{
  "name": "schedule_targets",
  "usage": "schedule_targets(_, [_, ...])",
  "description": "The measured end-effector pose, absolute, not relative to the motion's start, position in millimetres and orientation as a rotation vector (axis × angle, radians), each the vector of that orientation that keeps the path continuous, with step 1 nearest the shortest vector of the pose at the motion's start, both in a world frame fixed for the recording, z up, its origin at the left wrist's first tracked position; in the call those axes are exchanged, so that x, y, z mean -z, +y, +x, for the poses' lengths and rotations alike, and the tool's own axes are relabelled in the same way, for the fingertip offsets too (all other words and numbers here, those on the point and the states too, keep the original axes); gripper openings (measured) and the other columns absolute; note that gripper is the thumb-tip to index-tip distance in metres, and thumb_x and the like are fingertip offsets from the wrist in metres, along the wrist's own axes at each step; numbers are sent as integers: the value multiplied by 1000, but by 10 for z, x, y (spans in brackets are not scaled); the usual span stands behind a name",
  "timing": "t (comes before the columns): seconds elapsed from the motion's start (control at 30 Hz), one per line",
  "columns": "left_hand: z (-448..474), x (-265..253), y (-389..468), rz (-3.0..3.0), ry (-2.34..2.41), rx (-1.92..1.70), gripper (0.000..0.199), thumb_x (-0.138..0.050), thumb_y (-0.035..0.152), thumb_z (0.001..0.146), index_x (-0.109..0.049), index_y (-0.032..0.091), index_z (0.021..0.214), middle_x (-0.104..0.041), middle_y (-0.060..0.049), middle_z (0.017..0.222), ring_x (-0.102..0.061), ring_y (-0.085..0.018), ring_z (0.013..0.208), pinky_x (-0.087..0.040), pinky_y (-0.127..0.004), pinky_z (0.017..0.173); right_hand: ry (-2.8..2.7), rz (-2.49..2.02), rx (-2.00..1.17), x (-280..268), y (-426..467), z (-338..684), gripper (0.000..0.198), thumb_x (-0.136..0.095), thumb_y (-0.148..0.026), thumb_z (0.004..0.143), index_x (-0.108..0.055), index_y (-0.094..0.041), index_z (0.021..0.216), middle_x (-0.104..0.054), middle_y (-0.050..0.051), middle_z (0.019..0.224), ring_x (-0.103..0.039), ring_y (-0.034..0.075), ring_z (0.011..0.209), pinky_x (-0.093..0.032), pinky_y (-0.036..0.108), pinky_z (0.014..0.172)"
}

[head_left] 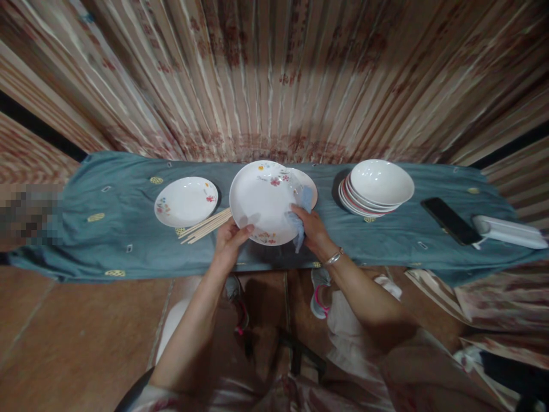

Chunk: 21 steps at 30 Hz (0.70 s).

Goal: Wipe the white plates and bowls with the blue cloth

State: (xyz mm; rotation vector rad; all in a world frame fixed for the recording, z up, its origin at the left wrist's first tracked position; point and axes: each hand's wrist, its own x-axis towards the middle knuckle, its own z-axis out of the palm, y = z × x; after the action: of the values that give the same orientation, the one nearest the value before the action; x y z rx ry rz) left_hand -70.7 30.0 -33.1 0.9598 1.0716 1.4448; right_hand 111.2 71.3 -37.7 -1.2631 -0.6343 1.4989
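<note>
A white plate with flower prints (266,200) is held up over the middle of the table, tilted toward me. My left hand (229,240) grips its lower left rim, thumb on the front face. At the right rim, my right hand (313,226) is closed on a light blue cloth (305,201), pressing it against the plate. Behind the held plate, part of another round white dish (311,184) shows. Several light wooden chopsticks (203,227) lie just left of my left hand, and a second flowered plate (186,201) rests beyond them.
A stack of white bowls (377,186) stands to the right. Farther right lie a black phone (451,220) and a white elongated device (510,230). A teal patterned cloth (115,229) covers the narrow table. A pleated curtain (274,80) hangs behind it.
</note>
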Motion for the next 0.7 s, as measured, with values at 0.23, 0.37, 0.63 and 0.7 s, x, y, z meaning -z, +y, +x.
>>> schedule_targets(0.23, [-468, 349, 269, 937, 990, -1474, 52, -82, 37, 52, -65, 18, 97, -69, -9, 107, -61, -26, 104, -47, -37, 92, -625, -1159, -1515, 444, 721, 1050, 27, -65, -36, 64, -64, -20, 86, -73, 2, 85, -68, 21, 83, -53, 33, 72])
schedule_targets(0.37, [-310, 314, 243, 899, 1040, -1431, 41, -82, 31, 54, -66, 18, 90, -71, -7, 98, -64, -25, 98, -49, -38, 89, -547, -1107, -1515, 419, 699, 987, 27, -67, -33, 64, -65, -19, 87, -73, 2, 87, -68, 20, 84, -53, 31, 72])
schedule_targets(0.63, [-361, 372, 265, 909, 1066, -1425, 32, -78, 26, 55, -68, 15, 84, -73, -7, 89, -66, -23, 83, -51, -36, 80, -535, -1120, -1529, 401, 682, 972, 20, -66, -31, 66, -66, -18, 81, -73, 1, 75, -68, 19, 75, -52, 29, 68])
schedule_targets(0.7, [-401, 371, 264, 927, 1079, -1409, 32, -77, 25, 55, -68, 15, 84, -73, -6, 85, -66, -21, 78, -51, -35, 78, -541, -1125, -1525, 395, 677, 974, 19, -66, -30, 66, -66, -17, 80, -73, 0, 73, -68, 19, 74, -52, 28, 68])
